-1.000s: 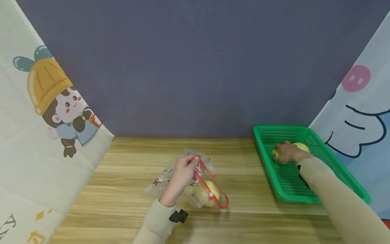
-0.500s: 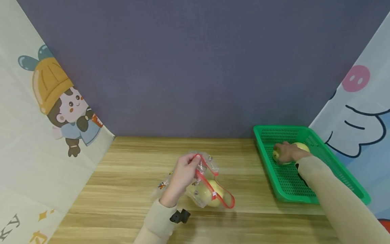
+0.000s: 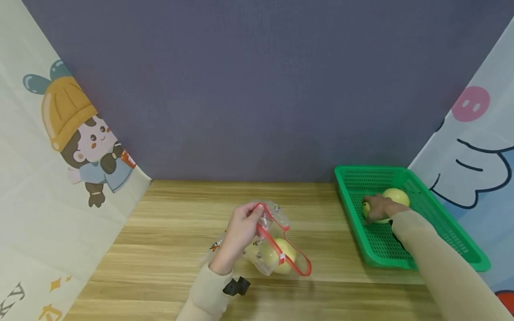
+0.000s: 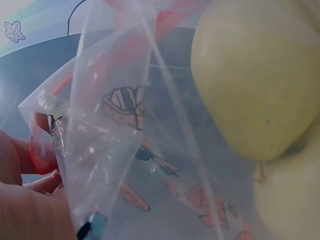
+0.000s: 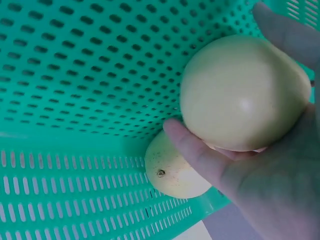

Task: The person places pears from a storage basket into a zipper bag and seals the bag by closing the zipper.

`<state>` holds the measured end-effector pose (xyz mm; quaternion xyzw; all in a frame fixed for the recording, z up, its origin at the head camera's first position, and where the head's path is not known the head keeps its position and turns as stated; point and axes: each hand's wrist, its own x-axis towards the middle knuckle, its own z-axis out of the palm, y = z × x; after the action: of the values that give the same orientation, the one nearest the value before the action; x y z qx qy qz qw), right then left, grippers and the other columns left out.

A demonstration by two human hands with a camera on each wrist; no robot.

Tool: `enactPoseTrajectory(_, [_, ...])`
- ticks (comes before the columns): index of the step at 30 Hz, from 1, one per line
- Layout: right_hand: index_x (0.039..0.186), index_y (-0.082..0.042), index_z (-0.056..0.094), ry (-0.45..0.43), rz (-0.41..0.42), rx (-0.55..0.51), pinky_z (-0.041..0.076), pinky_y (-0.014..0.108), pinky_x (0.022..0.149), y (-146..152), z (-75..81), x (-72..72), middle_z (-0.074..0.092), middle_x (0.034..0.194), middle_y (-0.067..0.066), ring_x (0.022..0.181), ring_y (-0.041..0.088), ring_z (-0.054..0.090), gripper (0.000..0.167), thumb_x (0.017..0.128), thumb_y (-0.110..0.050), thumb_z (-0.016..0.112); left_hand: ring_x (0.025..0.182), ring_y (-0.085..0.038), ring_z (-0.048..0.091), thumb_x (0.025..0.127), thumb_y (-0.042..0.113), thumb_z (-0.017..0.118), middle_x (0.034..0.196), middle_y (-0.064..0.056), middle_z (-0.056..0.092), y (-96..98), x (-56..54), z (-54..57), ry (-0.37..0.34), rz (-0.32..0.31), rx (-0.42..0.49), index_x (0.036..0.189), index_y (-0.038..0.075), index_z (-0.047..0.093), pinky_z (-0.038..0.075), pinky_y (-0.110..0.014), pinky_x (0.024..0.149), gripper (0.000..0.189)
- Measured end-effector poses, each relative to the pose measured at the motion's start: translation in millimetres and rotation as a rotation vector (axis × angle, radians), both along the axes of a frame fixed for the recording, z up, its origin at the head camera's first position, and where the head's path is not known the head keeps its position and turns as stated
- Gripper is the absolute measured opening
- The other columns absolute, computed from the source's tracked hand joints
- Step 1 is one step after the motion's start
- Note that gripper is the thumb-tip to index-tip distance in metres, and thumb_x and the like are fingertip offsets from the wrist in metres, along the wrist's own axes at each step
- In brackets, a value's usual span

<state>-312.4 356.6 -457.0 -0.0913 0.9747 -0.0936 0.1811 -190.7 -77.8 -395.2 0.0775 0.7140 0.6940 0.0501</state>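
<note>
My left hand pinches the red-trimmed edge of a clear plastic bag printed with small cartoon pictures. Its red handle strap droops to the right. Inside, a smooth pale yellow melon with a short stem rests against another melon in the left wrist view. To the right, my right hand is down in a green basket, its thumb and fingers round a pale yellow melon. Beside it lies a second melon, showing a brown end scar.
The wood-grain table runs back to a dark grey-blue panel. Printed cartoon sheets stand at both sides, the left sheet and the right sheet. The basket's raised rim surrounds the right hand.
My right hand has shifted slightly nearer me within the basket with the melon it holds. The bag and its strap have swung a little rightward while the left hand keeps its pinch.
</note>
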Motion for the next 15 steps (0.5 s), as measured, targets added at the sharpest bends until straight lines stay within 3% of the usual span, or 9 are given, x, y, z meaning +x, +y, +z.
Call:
enactPoseTrajectory(4, [0.134,0.008,0.047,0.016,-0.014,-0.014,0.053,0.060,0.069,1.4,-2.2,0.0,0.050,0.112,0.033,0.096,0.052,0.055,0.083,0.076,-0.034,0.089,0.047,-0.010,0.043,0.108,0.014,0.048,0.064,-0.002,0.055,0.8,-0.3,1.0,-0.005,0.008,-0.011,0.107,-0.006,0.066,0.037,-0.020,0.042,0.026])
enactPoseTrajectory(9, [0.135,0.008,0.045,-0.002,-0.022,-0.018,0.053,0.057,0.068,0.2,-1.0,0.9,0.052,0.113,0.033,0.098,0.050,0.056,0.080,0.077,-0.026,0.087,0.046,-0.008,0.045,0.107,0.015,0.050,0.065,-0.001,0.053,1.4,-2.7,4.1,0.020,0.052,0.004,0.104,-0.005,0.066,0.038,-0.020,0.042,0.026])
enactPoseTrajectory(15, [0.140,0.012,0.040,-0.028,-0.001,-0.059,0.053,0.054,0.075,-5.0,1.8,0.4,0.055,0.120,0.035,0.104,0.048,0.057,0.077,0.080,-0.018,0.078,0.047,-0.011,0.050,0.107,0.012,0.049,0.064,-0.003,0.055,1.1,-3.7,9.6,0.033,0.075,0.041,0.100,-0.005,0.067,0.044,-0.023,0.043,0.026])
